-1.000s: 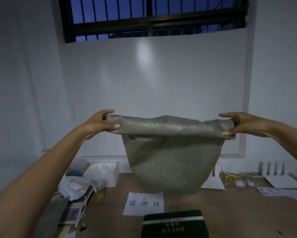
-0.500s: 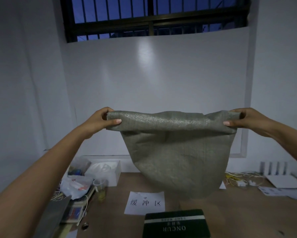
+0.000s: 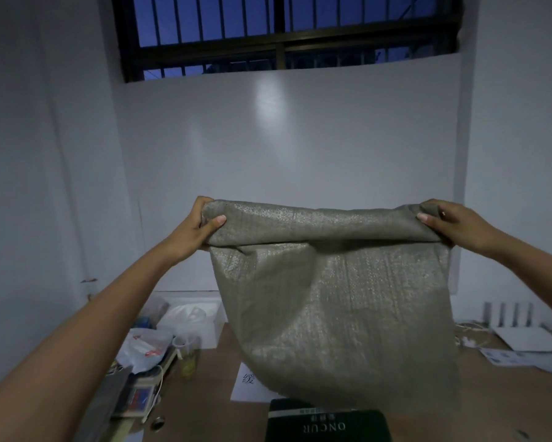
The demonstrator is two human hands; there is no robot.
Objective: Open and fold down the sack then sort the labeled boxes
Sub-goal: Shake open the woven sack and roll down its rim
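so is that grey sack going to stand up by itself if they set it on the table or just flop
Probably flop: the sack hangs limp and creased between the left hand and right hand. It looks empty and light, held up by its corners. The rolled rim may stiffen the mouth slightly.

We count one grey-green woven plastic sack [image 3: 335,307] with a rolled top edge, and two bare hands on it, the left hand [image 3: 194,229] and the right hand [image 3: 448,223]. On the one brown wooden table [image 3: 504,406] we count one dark green box with white lettering [image 3: 328,425], one white paper sheet with a printed character [image 3: 247,386], one clear plastic cup [image 3: 189,354], one crumpled white plastic bag with red print [image 3: 145,347] and one open white box [image 3: 201,317]. Above, one black barred window [image 3: 284,30].
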